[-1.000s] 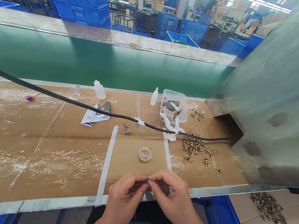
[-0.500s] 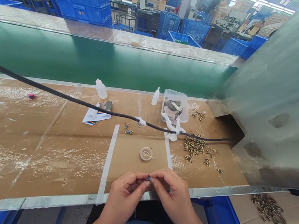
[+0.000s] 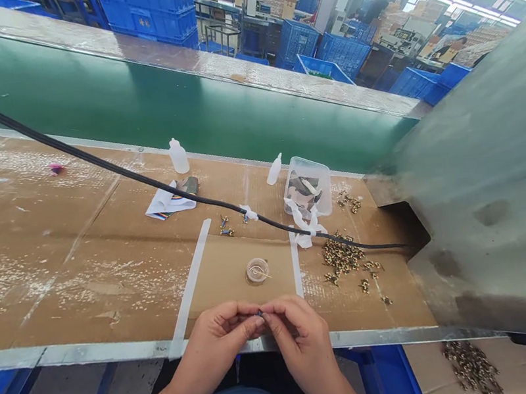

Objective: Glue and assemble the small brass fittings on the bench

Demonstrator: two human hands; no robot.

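While L hand (image 3: 220, 337) and R hand (image 3: 297, 334) are pinching small part (image 3: 260, 314) btwn fingertips, round container (image 3: 257, 270) is sitting just beyond fingers.

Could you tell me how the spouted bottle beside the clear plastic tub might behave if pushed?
The spouted bottle looks light, being small, translucent plastic. It would probably tip or roll fairly easily, since it appears narrow and leans.

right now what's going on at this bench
A person's left hand and right hand meet at the bench edge, fingertips pinching a tiny dark part. Just beyond sits a small round dish. A pile of brassy parts lies to the right, and a few blue-marked ones lie past the dish, to its left.
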